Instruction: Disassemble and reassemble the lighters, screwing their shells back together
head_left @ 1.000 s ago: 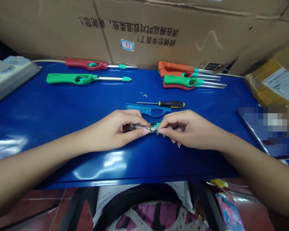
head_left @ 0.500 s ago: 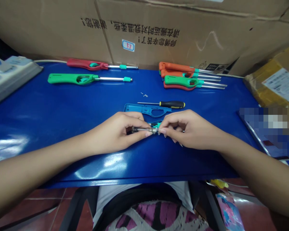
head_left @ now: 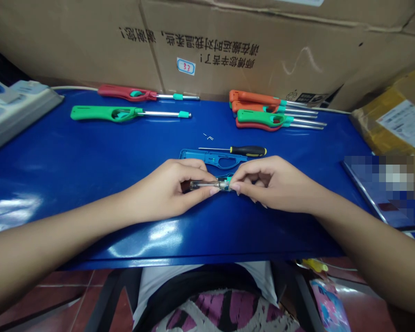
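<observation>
Near the table's front, my left hand (head_left: 190, 186) is closed around a clear tube-shaped lighter fuel tank (head_left: 203, 184), held level. My right hand (head_left: 263, 182) pinches at the tank's right end, where small metallic and clear fittings (head_left: 224, 184) show; its fingertips hide the exact part. Just behind them lies a blue lighter shell half (head_left: 212, 159), open side up. More blue and teal lighter parts (head_left: 227, 179) peek out between my hands, mostly covered. A screwdriver (head_left: 247, 151) with a black and yellow handle rests behind the shell.
A green lighter (head_left: 103, 113) and a red lighter (head_left: 126, 93) lie at the back left. Several orange, green and red lighters (head_left: 261, 117) are piled back right. Tiny white slivers (head_left: 209, 137) lie mid-table. A cardboard box (head_left: 207, 41), a power strip (head_left: 17, 108) and a taped parcel (head_left: 397, 113) border the table.
My right fingertips have shifted slightly right along the tank's end, so more of its fittings show. My left hand keeps its hold, and the things on the table lie as before.
</observation>
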Action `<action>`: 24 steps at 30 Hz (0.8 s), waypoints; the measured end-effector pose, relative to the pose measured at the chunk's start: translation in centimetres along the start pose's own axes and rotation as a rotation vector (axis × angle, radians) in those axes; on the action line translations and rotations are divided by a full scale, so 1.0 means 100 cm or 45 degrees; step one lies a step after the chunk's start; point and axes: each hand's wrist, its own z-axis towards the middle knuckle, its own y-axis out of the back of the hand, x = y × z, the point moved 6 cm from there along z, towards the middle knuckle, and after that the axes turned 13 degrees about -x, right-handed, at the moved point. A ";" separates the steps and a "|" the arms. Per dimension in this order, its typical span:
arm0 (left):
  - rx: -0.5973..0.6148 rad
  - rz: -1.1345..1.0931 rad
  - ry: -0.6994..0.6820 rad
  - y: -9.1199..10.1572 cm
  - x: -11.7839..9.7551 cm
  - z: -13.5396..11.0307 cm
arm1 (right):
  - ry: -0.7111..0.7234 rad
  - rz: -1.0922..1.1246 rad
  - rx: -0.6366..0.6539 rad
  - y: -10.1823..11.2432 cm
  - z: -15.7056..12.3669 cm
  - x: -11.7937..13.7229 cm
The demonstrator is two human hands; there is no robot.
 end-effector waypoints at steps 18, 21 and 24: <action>-0.025 0.001 -0.002 0.001 0.004 0.000 | 0.013 0.047 -0.092 -0.001 0.005 -0.009; -0.019 0.007 -0.011 0.001 0.004 0.000 | 0.005 0.051 -0.093 -0.001 0.005 -0.009; -0.018 0.003 -0.012 0.000 0.005 0.000 | 0.002 0.059 -0.088 -0.002 0.005 -0.008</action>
